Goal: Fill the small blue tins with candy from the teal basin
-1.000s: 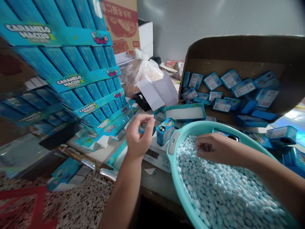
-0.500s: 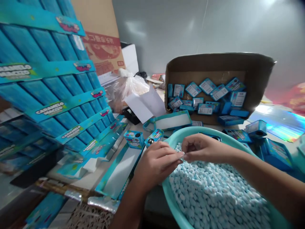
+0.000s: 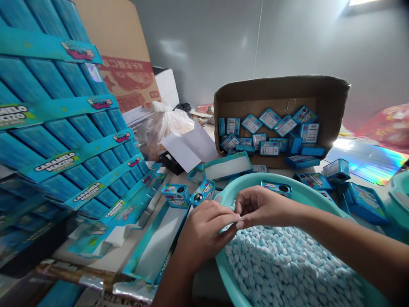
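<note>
My left hand (image 3: 206, 228) is closed at the left rim of a turquoise basin (image 3: 227, 277), its fingertips meeting those of my right hand (image 3: 260, 207). My right hand is pinched over the basin, thumb against forefinger. Whatever lies between the fingertips is too small or hidden to name. Pale blue and white candies (image 3: 287, 260) fill the basin beneath both hands. Just beyond the left hand stand two small blue candy boxes, one upright (image 3: 175, 195) and one tilted (image 3: 203, 192). Another small box (image 3: 276, 188) lies at the basin's far rim.
An open cardboard carton (image 3: 281, 91) holding several blue boxes lies behind the basin. At left rises a tall stack of filled blue display trays (image 3: 60, 102). A long white-lined tray (image 3: 156, 243) sits left of my left arm. More boxes (image 3: 366, 202) lie at right.
The view has shifted slightly, so most things sit a little further left and lower. Both hands stay fingertip to fingertip over the basin's left side.
</note>
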The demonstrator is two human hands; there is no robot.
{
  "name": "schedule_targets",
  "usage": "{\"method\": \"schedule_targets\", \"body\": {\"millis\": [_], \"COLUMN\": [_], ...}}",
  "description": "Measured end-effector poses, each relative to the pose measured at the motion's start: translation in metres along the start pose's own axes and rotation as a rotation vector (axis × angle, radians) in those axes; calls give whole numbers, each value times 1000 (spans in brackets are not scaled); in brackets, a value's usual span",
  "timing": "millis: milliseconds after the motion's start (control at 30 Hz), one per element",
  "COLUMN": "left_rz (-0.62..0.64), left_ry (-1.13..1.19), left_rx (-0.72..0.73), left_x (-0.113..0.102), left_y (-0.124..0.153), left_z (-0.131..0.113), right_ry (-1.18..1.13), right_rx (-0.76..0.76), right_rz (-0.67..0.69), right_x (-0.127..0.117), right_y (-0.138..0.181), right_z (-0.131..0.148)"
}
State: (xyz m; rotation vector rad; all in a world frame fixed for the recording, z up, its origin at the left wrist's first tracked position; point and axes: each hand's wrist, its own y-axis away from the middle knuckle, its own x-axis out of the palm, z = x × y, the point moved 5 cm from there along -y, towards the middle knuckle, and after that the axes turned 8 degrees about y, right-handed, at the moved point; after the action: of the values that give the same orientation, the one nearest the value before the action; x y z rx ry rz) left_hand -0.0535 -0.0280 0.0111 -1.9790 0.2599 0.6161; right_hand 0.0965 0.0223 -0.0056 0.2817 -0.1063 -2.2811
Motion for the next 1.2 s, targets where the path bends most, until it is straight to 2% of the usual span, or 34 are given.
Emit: {"method": "schedule_targets", "body": {"millis": [133, 300, 600, 767, 933, 1033, 1133, 1200], "left_rz": [22, 13, 7, -12, -86, -218, -366, -417], "left_ry": [-13, -26, 1, 2, -62, -190, -348, -402], "left_rx": [-28, -44, -138, -120, -119, -163, -250, -304], "left_x": [1, -1, -2, -2, -11, -27, -46, -53], "left_y": [1, 0, 5, 3, 1, 5, 12, 15], "left_z": [1, -1, 3, 0, -2, 3, 13, 20], "right_ry": [-94, -78, -158, -10, 340, 509, 557, 561], "right_rx": [1, -7, -40, -96, -66, -17, -7, -16], "right_rz": [-34, -44, 46, 5, -94, -140, -144, -143], "right_x": [3, 6, 12, 6, -2, -4, -5, -5], "right_y": [-2, -3, -5, -3, 3, 5, 5, 5], "right_z": [-2, -2, -6, -2, 6, 8, 7, 7]}}
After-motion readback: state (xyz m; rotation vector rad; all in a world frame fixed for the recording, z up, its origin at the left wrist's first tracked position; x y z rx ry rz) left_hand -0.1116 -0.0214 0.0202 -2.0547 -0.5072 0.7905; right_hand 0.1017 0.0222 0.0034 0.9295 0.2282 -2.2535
